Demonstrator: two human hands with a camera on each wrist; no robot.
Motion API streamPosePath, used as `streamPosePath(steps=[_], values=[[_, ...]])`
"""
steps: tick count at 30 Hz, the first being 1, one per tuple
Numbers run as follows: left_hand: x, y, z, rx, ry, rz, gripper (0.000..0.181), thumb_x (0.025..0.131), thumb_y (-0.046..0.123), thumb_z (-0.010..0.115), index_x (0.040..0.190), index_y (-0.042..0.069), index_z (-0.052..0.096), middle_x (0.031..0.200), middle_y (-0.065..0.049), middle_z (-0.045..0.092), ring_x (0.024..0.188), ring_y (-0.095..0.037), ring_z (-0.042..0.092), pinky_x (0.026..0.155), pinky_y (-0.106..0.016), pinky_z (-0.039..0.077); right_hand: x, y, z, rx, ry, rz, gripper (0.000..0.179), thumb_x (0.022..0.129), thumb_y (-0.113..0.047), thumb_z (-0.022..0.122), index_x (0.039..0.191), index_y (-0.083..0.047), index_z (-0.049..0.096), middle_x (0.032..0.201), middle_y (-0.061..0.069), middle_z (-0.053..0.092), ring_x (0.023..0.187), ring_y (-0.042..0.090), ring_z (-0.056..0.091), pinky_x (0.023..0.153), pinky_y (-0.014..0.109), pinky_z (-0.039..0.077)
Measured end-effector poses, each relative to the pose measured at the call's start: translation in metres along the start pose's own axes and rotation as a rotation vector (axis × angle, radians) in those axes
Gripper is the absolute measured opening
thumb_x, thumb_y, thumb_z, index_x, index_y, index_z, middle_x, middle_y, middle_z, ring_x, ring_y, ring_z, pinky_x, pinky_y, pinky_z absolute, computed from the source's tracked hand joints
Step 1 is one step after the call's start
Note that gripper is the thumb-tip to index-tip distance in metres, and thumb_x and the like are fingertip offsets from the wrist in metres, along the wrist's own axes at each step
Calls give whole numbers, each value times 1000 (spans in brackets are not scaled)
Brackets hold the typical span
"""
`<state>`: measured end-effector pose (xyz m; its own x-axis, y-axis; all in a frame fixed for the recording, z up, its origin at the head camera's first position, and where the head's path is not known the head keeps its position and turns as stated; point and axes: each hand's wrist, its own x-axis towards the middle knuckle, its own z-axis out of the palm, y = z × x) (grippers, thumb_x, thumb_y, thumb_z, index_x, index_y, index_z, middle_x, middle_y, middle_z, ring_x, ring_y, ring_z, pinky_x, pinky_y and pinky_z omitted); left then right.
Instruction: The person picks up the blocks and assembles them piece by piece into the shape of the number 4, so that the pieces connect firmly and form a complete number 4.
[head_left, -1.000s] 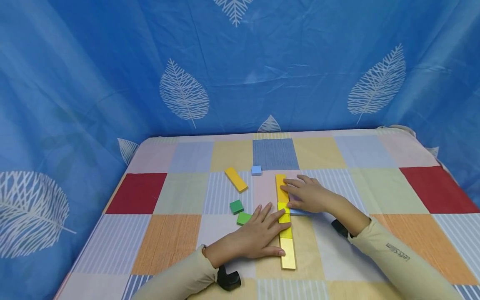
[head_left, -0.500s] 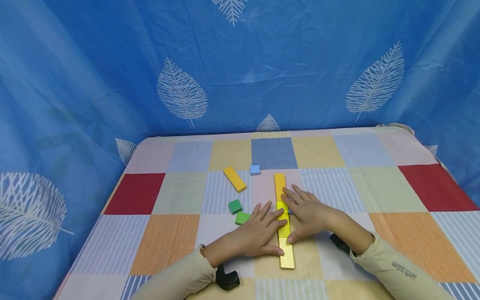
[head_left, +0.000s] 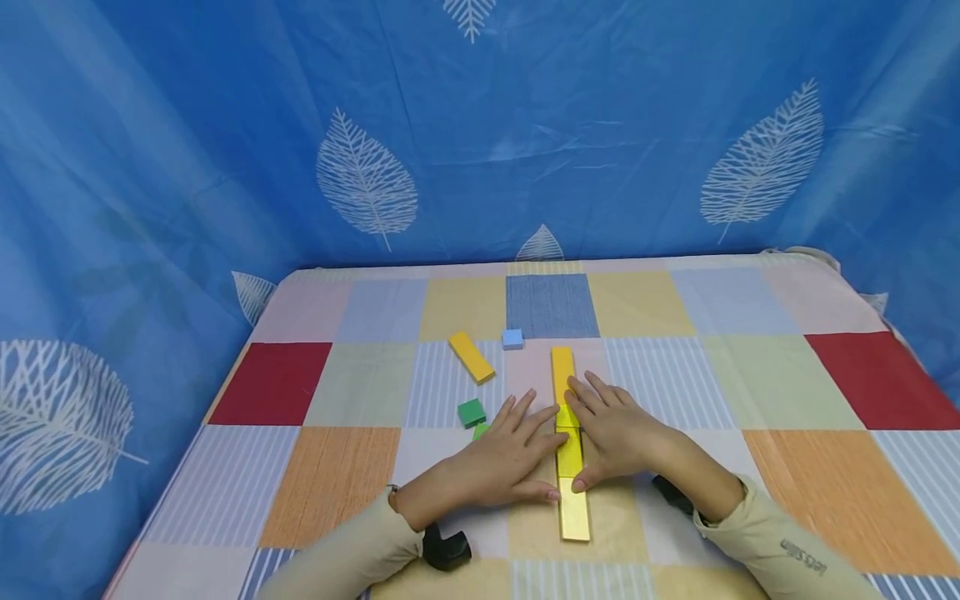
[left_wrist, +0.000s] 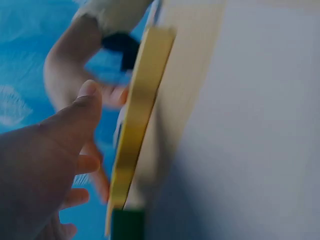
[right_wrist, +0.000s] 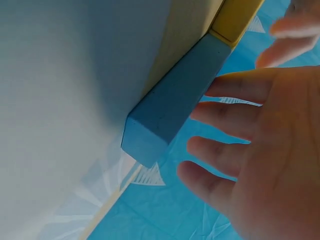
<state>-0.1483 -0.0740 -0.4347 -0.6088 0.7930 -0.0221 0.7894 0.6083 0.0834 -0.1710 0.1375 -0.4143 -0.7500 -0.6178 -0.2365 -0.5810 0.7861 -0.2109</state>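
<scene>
A straight row of flat yellow blocks [head_left: 575, 512] runs away from the person, from pale yellow at the near end to orange-yellow at the far end. My left hand [head_left: 502, 462] lies over the row's left side with fingers spread and straight. From the other side, my right hand [head_left: 622, 437] reaches over the row's right edge, its fingers extended and thumb near the pale block. Beneath it, a long blue block [right_wrist: 175, 92] meets the yellow row; the head view hides this block. Neither hand grips a block, and whether the fingertips touch is hard to tell.
Left of the row lie a dark green block [head_left: 472, 412], a light green block [head_left: 480, 431] partly behind the left hand, and a slanted orange-yellow block [head_left: 472, 358]. A small light-blue block [head_left: 512, 339] lies farther back. Patchwork cloth [head_left: 360, 492] covers the table; blue curtains surround it.
My right hand has come nearer the person along the row and turned, its thumb now lower, covering the long blue block. My left hand has drawn slightly left. The row looks unmoved.
</scene>
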Motion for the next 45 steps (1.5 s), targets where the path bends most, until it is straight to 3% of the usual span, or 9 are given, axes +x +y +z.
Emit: streamPosePath(steps=[3, 7, 12, 16, 26, 33, 39, 42, 45], values=[[-6, -13, -6, -15, 30, -35, 67, 86, 60, 45, 139, 20, 37, 151, -10, 21, 139, -41, 9, 110, -55, 14, 0, -1, -1, -9, -9, 10, 115, 59, -67, 69, 137, 8, 31, 148, 24, 19, 137, 43, 9, 105, 58, 20], [-16, -28, -15, -66, 19, -94, 70, 81, 57, 56, 138, 19, 38, 150, -10, 23, 139, -41, 9, 109, -57, 11, 1, -3, -2, -11, -22, 13, 115, 59, -67, 69, 138, 8, 31, 149, 24, 19, 137, 43, 8, 105, 57, 18], [-23, -40, -26, -100, -22, -103, 70, 73, 49, 70, 131, 16, 48, 144, -11, 33, 137, -42, 13, 108, -58, 12, 0, -2, -2, -3, -27, 23, 115, 58, -66, 70, 138, 8, 31, 149, 23, 18, 138, 42, 8, 106, 57, 18], [-25, -44, -29, -103, -39, -86, 60, 71, 47, 73, 120, 17, 57, 137, -11, 43, 136, -43, 19, 107, -59, 15, 0, -1, -2, 14, -29, 25, 116, 59, -65, 71, 139, 7, 29, 150, 23, 16, 138, 42, 7, 106, 58, 17], [-16, -43, -19, -45, 31, -38, 35, 76, 39, 70, 103, 17, 67, 128, -7, 53, 134, -40, 27, 108, -54, 20, -1, -1, -1, 8, -13, 20, 115, 58, -65, 71, 139, 7, 30, 149, 22, 18, 138, 42, 9, 106, 57, 18], [-3, -41, -18, 16, 47, -86, 38, 77, 43, 68, 104, 17, 67, 128, -6, 54, 134, -37, 29, 108, -53, 22, 1, 1, -3, -6, -22, 15, 115, 60, -68, 68, 140, 6, 28, 150, 22, 16, 138, 41, 8, 106, 56, 18], [15, -35, -12, 80, 98, -114, 40, 79, 46, 65, 105, 16, 67, 123, -6, 57, 129, -35, 37, 104, -51, 30, 2, 1, -3, -1, -32, 23, 116, 59, -68, 68, 139, 6, 29, 150, 22, 17, 138, 41, 7, 107, 56, 17], [15, -28, -9, 137, 118, -138, 47, 81, 49, 61, 112, 15, 64, 123, -6, 57, 128, -34, 39, 104, -50, 32, 2, 1, -2, -2, -35, 25, 117, 59, -69, 68, 139, 6, 29, 150, 22, 16, 138, 41, 7, 107, 55, 17], [9, -16, -10, 184, 95, -157, 57, 83, 54, 55, 123, 13, 58, 129, -8, 54, 128, -35, 39, 103, -52, 32, 0, 1, -2, 0, -36, 25, 117, 59, -68, 68, 140, 6, 28, 150, 22, 15, 139, 41, 6, 107, 56, 16]])
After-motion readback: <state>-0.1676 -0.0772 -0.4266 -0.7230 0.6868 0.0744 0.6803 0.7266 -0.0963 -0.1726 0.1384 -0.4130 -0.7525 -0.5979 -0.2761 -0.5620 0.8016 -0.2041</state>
